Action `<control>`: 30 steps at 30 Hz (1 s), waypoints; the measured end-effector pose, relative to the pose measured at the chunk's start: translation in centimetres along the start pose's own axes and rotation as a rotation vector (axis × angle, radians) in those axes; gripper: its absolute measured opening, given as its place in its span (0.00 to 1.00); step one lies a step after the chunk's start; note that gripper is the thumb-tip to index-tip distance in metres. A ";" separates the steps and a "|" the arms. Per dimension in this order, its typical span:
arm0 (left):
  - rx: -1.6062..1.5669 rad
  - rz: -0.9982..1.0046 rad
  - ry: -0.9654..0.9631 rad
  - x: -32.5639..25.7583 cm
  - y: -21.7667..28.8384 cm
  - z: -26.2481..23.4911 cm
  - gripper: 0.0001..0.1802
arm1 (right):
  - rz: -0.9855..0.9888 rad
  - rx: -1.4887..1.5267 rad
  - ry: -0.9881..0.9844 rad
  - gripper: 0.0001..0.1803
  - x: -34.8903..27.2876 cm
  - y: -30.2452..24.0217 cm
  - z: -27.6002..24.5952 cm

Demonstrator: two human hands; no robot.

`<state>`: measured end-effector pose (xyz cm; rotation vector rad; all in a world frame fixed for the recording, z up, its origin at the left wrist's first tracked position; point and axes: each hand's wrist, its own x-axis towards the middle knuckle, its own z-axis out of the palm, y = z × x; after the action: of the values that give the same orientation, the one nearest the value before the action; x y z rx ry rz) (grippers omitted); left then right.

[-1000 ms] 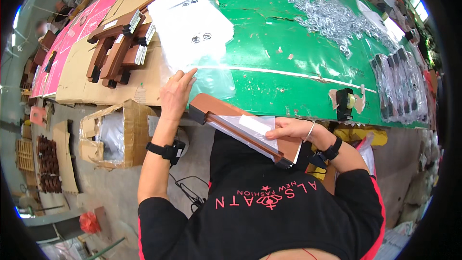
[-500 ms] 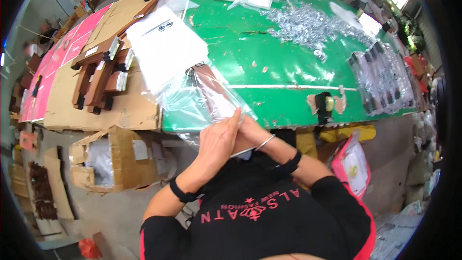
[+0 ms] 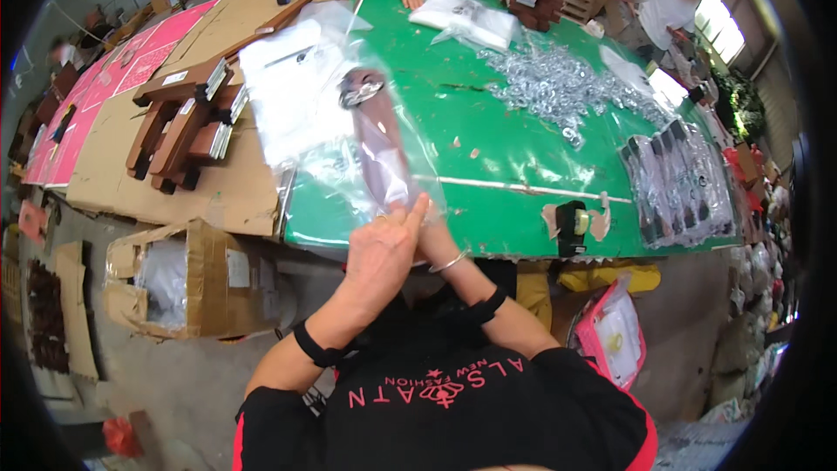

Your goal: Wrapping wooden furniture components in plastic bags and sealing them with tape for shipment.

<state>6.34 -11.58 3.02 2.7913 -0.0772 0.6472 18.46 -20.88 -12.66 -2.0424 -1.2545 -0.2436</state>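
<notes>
A smooth brown wooden piece [image 3: 381, 144] lies in a glossy, wrinkled clear bag [image 3: 336, 181] over the green table [image 3: 497, 222], near your hands. Your left hand [image 3: 380, 251] has one finger straight; whether it pinches anything, you can't tell. Your right hand [image 3: 433, 237] is partly covered, its fingers hidden. Squared wooden parts [image 3: 179, 126] lie leftward.

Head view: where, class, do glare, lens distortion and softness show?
Head view: glare streaks the clear bag and patches the green tabletop; head view: the upper-right window is washed out; head view: edges bow toward the dark rim, and the red bag at lower left looks soft.
</notes>
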 end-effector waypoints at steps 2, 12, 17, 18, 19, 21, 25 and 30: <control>-0.036 0.014 0.010 -0.8 -0.2 -1.3 0.27 | 0.447 0.597 0.000 0.22 3.8 -5.5 -5.1; -0.133 0.160 0.096 -1.9 1.4 0.6 0.26 | 0.659 0.688 0.055 0.34 3.5 -8.4 -3.6; -0.087 0.037 0.163 -3.6 0.6 -1.2 0.25 | 0.580 0.971 0.215 0.32 3.2 -6.3 -4.0; -0.083 0.010 0.145 -4.1 0.9 -1.5 0.25 | 0.665 1.046 0.201 0.31 3.5 -7.2 -4.4; -0.080 -0.005 0.134 -3.7 0.8 -1.4 0.25 | 0.741 1.115 0.199 0.30 4.2 -7.6 -4.8; -0.128 0.044 0.067 -5.2 1.6 -0.8 0.26 | 0.796 0.820 0.197 0.28 4.1 -7.2 -5.4; -0.245 0.242 -0.023 -4.9 2.7 -2.3 0.26 | 0.800 0.876 0.273 0.32 4.6 -6.9 -6.2; -0.649 -0.147 0.185 -0.9 -3.9 -1.8 0.19 | 0.613 0.726 0.326 0.36 1.4 -4.6 -8.0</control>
<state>5.24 -7.36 3.18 2.0872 -0.0351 0.6901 16.90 -23.93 -3.94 -1.5574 -0.3809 0.1514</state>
